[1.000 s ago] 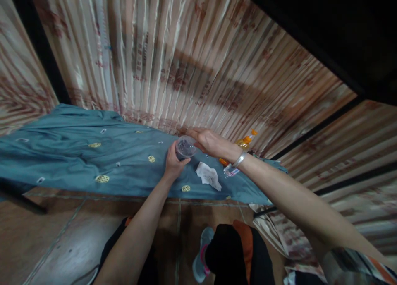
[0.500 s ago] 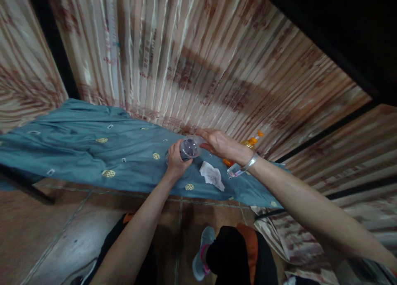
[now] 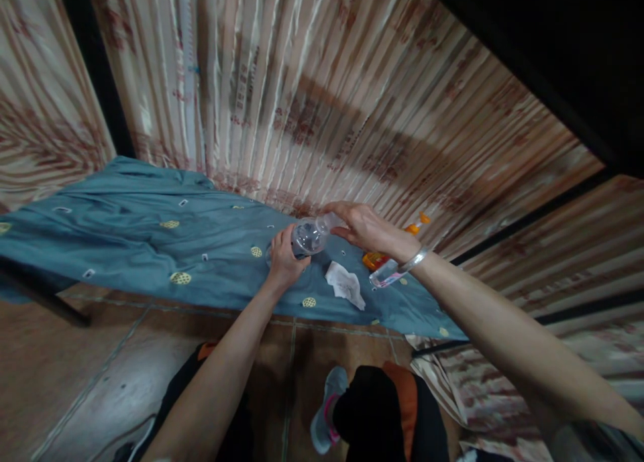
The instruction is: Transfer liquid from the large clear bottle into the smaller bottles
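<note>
A clear plastic bottle (image 3: 308, 238) is tilted over the blue-green cloth, its neck toward the right. My left hand (image 3: 286, 257) is wrapped round its body. At the neck end, my right hand (image 3: 352, 222) pinches a small translucent piece (image 3: 329, 221); whether this is a cap or a cup is too blurred to tell. A crumpled white tissue (image 3: 345, 285) lies just below the hands. Behind my right wrist is an orange pump bottle (image 3: 373, 260), partly hidden. A clear flat case (image 3: 386, 274) shows beside the wristband.
The blue-green cloth (image 3: 125, 247) covers a long narrow surface. Striped curtains (image 3: 302, 100) hang behind it, with dark metal bars (image 3: 95, 66) at left and right. My legs and one foot (image 3: 329, 408) are below its front edge.
My right hand has shifted slightly up and to the right, and more of the bottle's neck end shows. My left hand keeps its hold. The view has shifted a little.
</note>
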Action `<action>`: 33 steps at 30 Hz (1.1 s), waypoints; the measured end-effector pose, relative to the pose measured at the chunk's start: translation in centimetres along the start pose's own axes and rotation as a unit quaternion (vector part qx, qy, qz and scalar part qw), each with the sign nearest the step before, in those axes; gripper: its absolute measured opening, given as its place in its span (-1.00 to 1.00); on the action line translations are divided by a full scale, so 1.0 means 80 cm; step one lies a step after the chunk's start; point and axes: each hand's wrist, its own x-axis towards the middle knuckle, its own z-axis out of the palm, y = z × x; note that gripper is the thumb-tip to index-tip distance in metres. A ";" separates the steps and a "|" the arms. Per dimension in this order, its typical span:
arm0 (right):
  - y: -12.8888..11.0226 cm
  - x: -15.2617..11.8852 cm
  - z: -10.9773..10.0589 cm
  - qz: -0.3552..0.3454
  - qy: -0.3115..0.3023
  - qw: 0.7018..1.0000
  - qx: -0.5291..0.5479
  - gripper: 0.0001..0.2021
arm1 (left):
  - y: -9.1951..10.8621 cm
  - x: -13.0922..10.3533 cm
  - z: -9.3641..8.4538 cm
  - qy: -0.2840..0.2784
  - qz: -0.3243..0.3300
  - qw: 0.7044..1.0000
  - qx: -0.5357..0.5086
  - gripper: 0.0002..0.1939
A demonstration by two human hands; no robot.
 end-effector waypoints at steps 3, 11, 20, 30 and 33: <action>-0.003 0.003 0.004 -0.011 -0.007 1.000 0.002 -0.66 | 0.000 0.000 0.001 0.000 0.001 1.000 0.002 -0.17; 0.003 0.011 0.014 0.002 -0.026 0.999 -0.019 -0.71 | -0.001 0.000 0.001 -0.002 -0.002 1.000 0.009 -0.16; 0.003 0.011 0.016 0.009 -0.020 0.999 -0.030 -0.68 | 0.000 0.000 0.003 -0.004 0.002 1.000 0.018 -0.16; 0.005 0.009 0.018 0.033 -0.029 0.997 -0.060 -0.72 | 0.002 0.000 0.005 -0.005 0.004 1.000 0.028 -0.18; 0.002 0.010 0.018 0.053 -0.042 0.992 -0.104 -0.68 | 0.003 -0.001 0.004 -0.004 0.005 1.000 0.029 -0.19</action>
